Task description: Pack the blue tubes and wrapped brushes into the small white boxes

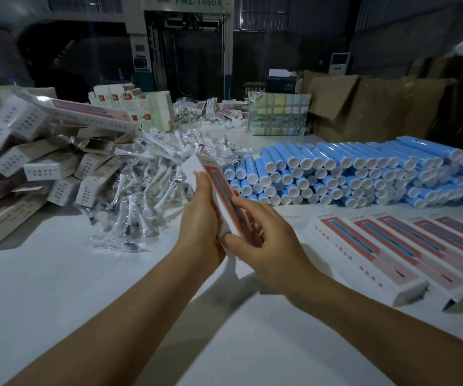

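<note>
A: Hands were seen nearest of all. A small white box point(219, 196) was held above the table point(57, 316), tilted with its far end raised. The left hand point(199, 218) was wrapped along its left side, fingers curled round it; the right hand point(260, 240) was curled round its lower end, thumb laid on the printed face.

B: Whether a flap was being tucked at the bottom could not be told. Judged from this, the box was best kept square and lightly squeezed, so nothing would be crushed.

A: Agreed. Just beyond the left hand, the wrapped brushes point(141, 190) were heaped in clear bags. To the right, finished boxes point(377, 257) were laid in a row.

B: Behind those, the blue tubes point(336, 174) were stacked with white caps facing forward, within easy reach. Further left, loose cartons point(43, 165) were piled.

A: Farthest back, a cardboard carton point(363, 107) and a machine point(185, 45) were made out dimly.
</note>
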Available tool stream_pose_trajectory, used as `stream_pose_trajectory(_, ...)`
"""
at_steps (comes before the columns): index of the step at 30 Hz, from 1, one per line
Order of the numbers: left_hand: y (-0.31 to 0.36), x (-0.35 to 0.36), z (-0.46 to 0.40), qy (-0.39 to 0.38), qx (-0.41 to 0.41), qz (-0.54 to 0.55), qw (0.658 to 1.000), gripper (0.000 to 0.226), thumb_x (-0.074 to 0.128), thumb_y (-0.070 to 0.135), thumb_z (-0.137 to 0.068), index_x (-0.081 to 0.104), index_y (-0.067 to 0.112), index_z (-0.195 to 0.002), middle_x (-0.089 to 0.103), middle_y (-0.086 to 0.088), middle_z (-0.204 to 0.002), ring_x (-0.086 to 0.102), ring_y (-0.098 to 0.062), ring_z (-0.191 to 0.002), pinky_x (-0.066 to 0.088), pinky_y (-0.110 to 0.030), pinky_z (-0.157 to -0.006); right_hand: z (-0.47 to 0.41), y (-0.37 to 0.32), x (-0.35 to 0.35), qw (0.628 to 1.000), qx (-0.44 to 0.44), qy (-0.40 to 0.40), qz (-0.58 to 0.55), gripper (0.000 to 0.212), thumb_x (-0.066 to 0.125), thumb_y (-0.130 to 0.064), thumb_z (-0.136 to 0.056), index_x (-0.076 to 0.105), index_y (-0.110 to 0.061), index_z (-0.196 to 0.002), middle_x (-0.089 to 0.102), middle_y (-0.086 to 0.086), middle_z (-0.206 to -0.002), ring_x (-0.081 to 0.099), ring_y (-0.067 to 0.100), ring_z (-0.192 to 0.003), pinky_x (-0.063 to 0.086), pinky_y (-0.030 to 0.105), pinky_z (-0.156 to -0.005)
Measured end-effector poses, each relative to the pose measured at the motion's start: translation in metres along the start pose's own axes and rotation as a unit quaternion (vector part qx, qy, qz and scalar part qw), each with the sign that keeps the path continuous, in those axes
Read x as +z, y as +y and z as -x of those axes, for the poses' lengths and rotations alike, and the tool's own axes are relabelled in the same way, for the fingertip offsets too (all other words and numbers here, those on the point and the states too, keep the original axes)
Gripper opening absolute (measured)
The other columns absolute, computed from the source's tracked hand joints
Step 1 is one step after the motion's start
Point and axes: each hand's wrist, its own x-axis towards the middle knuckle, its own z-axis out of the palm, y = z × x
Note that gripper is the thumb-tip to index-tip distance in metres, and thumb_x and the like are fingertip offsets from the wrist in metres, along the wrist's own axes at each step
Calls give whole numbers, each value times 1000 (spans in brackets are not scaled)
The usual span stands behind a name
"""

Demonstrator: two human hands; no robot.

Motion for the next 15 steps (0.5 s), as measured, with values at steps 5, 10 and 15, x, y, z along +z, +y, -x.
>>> stream_pose_trajectory(5, -7, -5, -6, 9, 23, -30, 999, 46, 39, 57, -94, 61, 18, -99, 74, -4, -77, 72, -19, -72, 58, -34, -61, -1, -1, -7, 999, 27, 7, 43, 56, 66, -33, -86, 45, -34, -137, 45, -9, -114, 51, 7, -106, 53, 21, -84)
stream_pose_trajectory(10, -1, -20, -15, 94, 88, -83, 988, 42, 41, 51, -97, 58, 15, -111, 65, -4, -85, 62, -18, -80, 51, -34, -72, 1, -5, -35, 952, 24, -37, 304, 58, 56, -46, -87, 37, -35, -141, 38, -6, -105, 43, 12, -101, 46, 27, -81)
stream_pose_trajectory(15, -4, -27, -21, 106, 88, -118, 983, 24, 46, 41, -97, 57, 20, -96, 61, -1, -83, 55, -16, -74, 45, -31, -66, 27, 13, -76, 838, 140, -72, 523, 52, 43, -51, -86, 33, -32, -133, 27, -1, -106, 35, 20, -96, 40, 41, -88)
